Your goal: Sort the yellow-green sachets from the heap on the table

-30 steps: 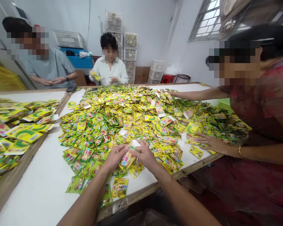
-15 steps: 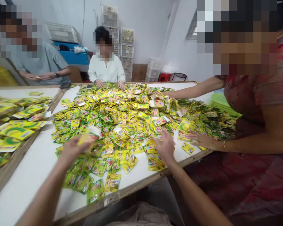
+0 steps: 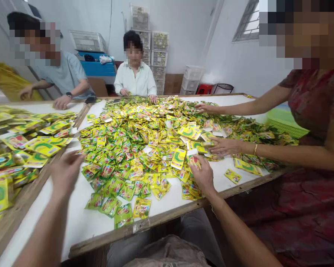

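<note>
The right hand has its grip, thumb and fingers, clasped on a small printed carton, its white flap out at the far end, beside the heap of sachets on the tabletop. Light pressure on the sides is best, since thin card probably creases easily; keep fingers off the flap. The left hand is blurred near the wooden rail, and I cannot tell whether its grip holds anything. Mind the co-worker's hand close by
</note>
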A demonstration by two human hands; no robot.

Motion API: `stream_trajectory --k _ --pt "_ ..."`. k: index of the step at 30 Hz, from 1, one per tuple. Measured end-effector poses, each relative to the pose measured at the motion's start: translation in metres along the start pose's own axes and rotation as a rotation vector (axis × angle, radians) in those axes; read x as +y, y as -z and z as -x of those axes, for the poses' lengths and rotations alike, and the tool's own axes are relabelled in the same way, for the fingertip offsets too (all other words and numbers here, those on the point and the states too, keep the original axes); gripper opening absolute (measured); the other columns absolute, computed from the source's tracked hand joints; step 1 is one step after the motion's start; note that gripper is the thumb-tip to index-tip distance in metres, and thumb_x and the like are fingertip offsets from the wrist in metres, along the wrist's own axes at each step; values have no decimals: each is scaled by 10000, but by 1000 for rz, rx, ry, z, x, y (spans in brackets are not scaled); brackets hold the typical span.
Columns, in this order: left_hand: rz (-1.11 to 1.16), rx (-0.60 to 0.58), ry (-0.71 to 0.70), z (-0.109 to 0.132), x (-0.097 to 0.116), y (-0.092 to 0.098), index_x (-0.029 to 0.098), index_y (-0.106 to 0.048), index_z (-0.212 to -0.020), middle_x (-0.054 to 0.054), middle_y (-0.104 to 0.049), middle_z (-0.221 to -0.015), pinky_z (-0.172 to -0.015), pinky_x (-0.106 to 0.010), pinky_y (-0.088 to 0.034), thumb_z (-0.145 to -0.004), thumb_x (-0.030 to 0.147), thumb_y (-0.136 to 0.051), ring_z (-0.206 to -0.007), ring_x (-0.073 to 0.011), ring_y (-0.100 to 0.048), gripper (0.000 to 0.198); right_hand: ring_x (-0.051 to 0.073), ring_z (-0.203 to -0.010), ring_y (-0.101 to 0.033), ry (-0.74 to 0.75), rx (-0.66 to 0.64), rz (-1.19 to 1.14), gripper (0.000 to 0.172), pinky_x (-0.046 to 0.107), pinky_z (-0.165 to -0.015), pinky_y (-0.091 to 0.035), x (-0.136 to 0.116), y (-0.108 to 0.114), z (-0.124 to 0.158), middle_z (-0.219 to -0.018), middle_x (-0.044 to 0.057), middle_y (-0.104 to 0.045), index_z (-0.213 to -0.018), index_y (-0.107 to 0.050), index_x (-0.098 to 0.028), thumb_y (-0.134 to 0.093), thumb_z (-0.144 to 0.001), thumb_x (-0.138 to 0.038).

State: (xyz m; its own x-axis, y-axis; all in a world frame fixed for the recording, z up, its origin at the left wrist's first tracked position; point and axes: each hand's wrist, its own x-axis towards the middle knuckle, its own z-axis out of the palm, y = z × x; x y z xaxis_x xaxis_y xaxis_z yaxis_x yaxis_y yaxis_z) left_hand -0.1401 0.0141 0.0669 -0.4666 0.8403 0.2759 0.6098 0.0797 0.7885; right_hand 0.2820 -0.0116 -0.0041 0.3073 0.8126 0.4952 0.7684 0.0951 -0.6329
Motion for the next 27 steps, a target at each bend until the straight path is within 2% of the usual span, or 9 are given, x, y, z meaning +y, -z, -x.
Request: stream_trajectory --k 3,5,8,10,12,15,19,22,27 --pt "327 -266 72 27 23 -60 142 -686 -924 -75 -708 -894 -817 -362 -487 -673 493 -658 -858 -232 -635 433 238 -1001 -551 -44 40 -203 308 382 -883 -417 -35 -10 -6 -1049 86 -618 -1036 -565 -197 -551 -768 -348" --pt "529 -545 128 49 40 -93 165 -671 -1002 -81 -711 -911 -772 -347 -504 -664 502 -670 -835 -228 -648 478 213 -889 -601 -159 -95 -418 379 339 -763 -470 -59 -25 -4 -1006 65 -636 -1102 -498 -215 -566 -762 -368" --pt "712 -931 260 77 51 -119 171 -664 -1014 -89 -717 -860 -670 -316 -517 -657 502 -689 -732 -208 -654 487 177 -644 -613 -280 -381 -618 435 282 -563 -465 -92 -55 12 -817 17 -657 -1175 -402 -228 -518 -806 -427" --pt "798 -1060 308 86 47 -123 147 -679 -936 -91 -716 -824 -628 -281 -507 -656 478 -704 -687 -189 -649 434 166 -663 -607 -231 -403 -583 319 269 -586 -455 -107 -73 24 -779 9 -651 -1083 -480 -223 -467 -843 -433" --pt "848 -1035 354 85 38 -120 127 -677 -885 -89 -713 -790 -589 -261 -493 -623 435 -743 -640 -176 -642 409 166 -731 -605 -135 -425 -499 270 269 -640 -453 -115 -84 31 -797 16 -650 -931 -560 -217 -394 -881 -425" --pt "897 -768 426 71 26 -114 118 -650 -915 -75 -703 -752 -542 -250 -474 -585 406 -770 -585 -166 -628 454 179 -796 -602 -24 -466 -282 308 289 -713 -454 -111 -90 20 -844 32 -658 -855 -613 -207 -355 -898 -368" --pt "917 -458 430 54 21 -113 130 -607 -980 -34 -676 -705 -502 -224 -434 -557 391 -774 -555 -150 -608 525 244 -1097 -542 -73 -493 101 379 361 -921 -405 -85 -99 -28 -1186 117 -595 -1176 -558 -161 -477 -831 -296" --pt "946 -475 413 54 22 -116 144 -581 -999 -37 -678 -741 -553 -250 -464 -562 374 -764 -596 -164 -621 527 269 -1183 -495 -2 -640 161 559 384 -964 -387 -68 -110 -56 -1291 99 -541 -1283 -495 -204 -601 -744 -306" --pt "973 -514 395 58 23 -116 161 -533 -1002 -38 -678 -828 -627 -283 -495 -636 357 -696 -687 -184 -642 445 264 -1160 -525 129 -738 159 505 393 -979 -382 -58 -120 -58 -1259 93 -576 -1259 -540 -212 -553 -758 -274"
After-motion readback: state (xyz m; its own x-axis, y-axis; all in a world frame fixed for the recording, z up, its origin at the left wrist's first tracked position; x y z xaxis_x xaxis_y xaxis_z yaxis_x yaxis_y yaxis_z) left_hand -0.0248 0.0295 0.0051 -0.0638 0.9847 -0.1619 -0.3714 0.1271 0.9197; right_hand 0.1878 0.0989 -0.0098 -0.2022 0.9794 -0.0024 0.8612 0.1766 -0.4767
